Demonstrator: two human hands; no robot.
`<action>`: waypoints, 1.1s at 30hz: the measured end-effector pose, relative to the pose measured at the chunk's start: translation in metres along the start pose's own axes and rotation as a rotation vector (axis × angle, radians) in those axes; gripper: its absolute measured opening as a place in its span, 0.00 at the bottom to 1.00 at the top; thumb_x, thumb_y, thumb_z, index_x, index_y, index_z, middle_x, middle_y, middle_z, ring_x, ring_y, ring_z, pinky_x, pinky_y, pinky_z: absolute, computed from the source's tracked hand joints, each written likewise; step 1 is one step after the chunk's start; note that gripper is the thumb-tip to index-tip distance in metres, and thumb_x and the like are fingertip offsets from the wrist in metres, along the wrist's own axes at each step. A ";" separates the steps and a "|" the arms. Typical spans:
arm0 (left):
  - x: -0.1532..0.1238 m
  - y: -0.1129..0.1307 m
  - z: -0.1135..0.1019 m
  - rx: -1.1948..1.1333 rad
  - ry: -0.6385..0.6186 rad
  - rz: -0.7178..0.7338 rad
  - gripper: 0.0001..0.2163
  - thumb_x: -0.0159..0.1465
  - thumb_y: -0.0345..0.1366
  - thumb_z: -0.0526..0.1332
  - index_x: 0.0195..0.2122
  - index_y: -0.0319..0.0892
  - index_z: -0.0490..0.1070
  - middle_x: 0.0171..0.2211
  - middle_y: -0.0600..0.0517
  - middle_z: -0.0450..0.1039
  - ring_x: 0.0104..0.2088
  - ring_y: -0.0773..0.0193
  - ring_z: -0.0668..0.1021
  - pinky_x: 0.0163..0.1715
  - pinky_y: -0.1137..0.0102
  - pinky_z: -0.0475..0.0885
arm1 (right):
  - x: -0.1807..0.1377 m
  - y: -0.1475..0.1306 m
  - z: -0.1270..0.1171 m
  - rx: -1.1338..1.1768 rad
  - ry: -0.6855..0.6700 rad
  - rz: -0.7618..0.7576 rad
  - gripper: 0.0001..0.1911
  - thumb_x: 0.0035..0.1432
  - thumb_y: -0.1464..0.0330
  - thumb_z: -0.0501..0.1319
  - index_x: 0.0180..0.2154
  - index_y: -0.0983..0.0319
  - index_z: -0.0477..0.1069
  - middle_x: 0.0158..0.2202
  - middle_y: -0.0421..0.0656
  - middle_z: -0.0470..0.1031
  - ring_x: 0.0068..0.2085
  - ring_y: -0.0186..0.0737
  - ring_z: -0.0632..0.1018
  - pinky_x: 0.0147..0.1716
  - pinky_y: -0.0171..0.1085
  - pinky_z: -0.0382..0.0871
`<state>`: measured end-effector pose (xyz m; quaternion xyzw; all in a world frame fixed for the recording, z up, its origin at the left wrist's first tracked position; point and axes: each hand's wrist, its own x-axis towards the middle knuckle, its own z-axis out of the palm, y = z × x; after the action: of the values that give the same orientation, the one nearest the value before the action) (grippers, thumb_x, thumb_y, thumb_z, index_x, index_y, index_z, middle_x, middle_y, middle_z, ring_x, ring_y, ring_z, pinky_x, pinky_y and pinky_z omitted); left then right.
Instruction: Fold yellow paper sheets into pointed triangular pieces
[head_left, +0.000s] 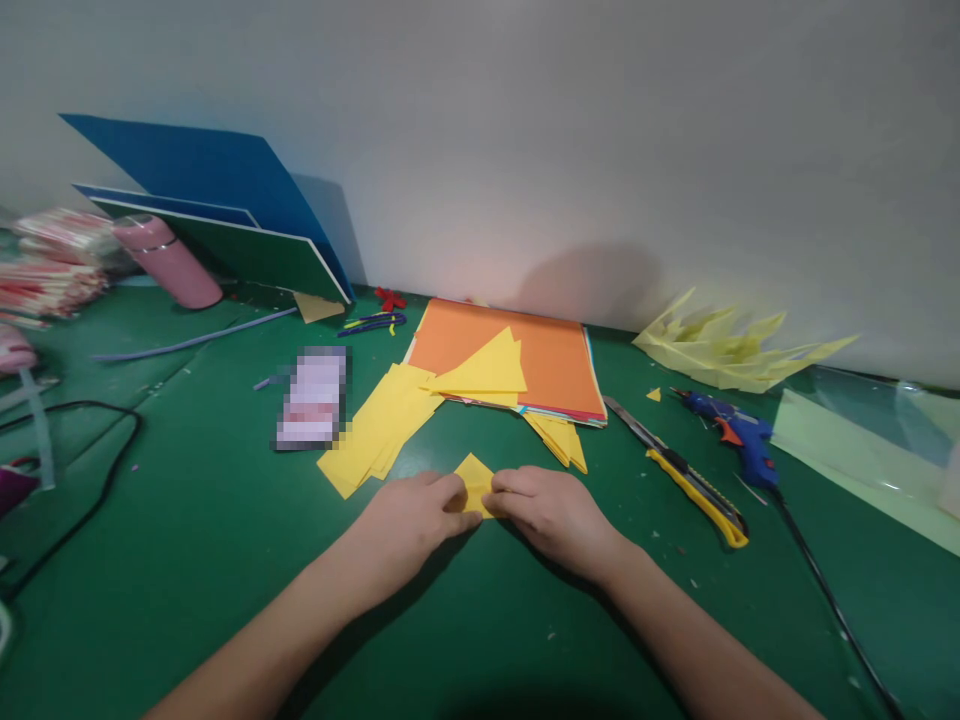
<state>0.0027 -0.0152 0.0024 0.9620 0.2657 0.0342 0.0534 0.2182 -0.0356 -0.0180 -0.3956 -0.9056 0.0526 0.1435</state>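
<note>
Listing by size, largest first.

- Green table (225, 560): carries everything below and is dotted with paper scraps.
- Blue boards (217, 190): leaning on the wall at far left, well apart from your hands.
- Orange paper stack (555, 365): flat, straight ahead of you, with a yellow triangle (484, 370) lying on it.
- Yellow sheet pile (382, 425): fanned out left of the stack, near your left hand.
- Glue gun (739, 440): on its side to your right, cord trailing toward you.
- Utility knife (694, 485): lies between the gun and your right hand. Its grey blade end looks extended.
- Left hand (412, 520): fingers curled in, tips nipping the left edge of the small piece.
- Right hand (551, 515): curled the same way on the right edge.
- Small yellow piece (474, 478): on the table between your fingertips, mostly covered.

Hazards, as I judge them: uneven fingertip pressure could slide the small piece on the smooth table and skew it. A sweep of your right forearm could catch the knife or the cord.
</note>
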 end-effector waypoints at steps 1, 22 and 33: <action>0.000 0.001 0.001 -0.014 0.006 -0.011 0.11 0.66 0.30 0.55 0.45 0.48 0.73 0.34 0.50 0.70 0.34 0.61 0.73 0.28 0.71 0.66 | 0.000 0.000 0.000 0.001 -0.003 0.006 0.11 0.63 0.75 0.52 0.35 0.60 0.72 0.33 0.41 0.74 0.32 0.36 0.71 0.28 0.34 0.56; 0.002 0.019 0.003 0.003 -0.052 -0.149 0.11 0.65 0.29 0.55 0.45 0.43 0.73 0.35 0.46 0.69 0.35 0.57 0.72 0.31 0.66 0.68 | -0.004 -0.015 0.005 -0.048 0.002 0.167 0.13 0.61 0.75 0.52 0.44 0.62 0.70 0.37 0.46 0.72 0.34 0.40 0.70 0.29 0.36 0.60; 0.003 0.005 0.000 -0.231 0.129 -0.265 0.12 0.60 0.22 0.53 0.29 0.40 0.75 0.30 0.50 0.77 0.32 0.60 0.76 0.35 0.65 0.70 | 0.004 -0.025 0.001 -0.083 -0.080 0.176 0.14 0.63 0.64 0.56 0.50 0.61 0.68 0.40 0.46 0.73 0.35 0.42 0.70 0.27 0.38 0.61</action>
<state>0.0078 -0.0178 0.0035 0.9018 0.3874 0.1187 0.1502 0.1981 -0.0496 -0.0126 -0.4767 -0.8739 0.0432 0.0853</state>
